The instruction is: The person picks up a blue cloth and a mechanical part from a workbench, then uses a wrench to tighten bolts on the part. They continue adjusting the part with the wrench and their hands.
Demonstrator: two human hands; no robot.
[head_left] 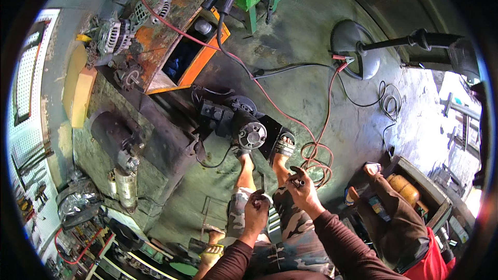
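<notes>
Two hands hover above camouflage-clad knees. The right hand (303, 189) pinches a small dark metal piece (298, 181) in curled fingers. The left hand (257, 210) is closed in a loose fist; whether it holds anything cannot be told. Ahead on the concrete floor (306, 41) lies a black motor (244, 124), beside red cables (316, 158).
</notes>
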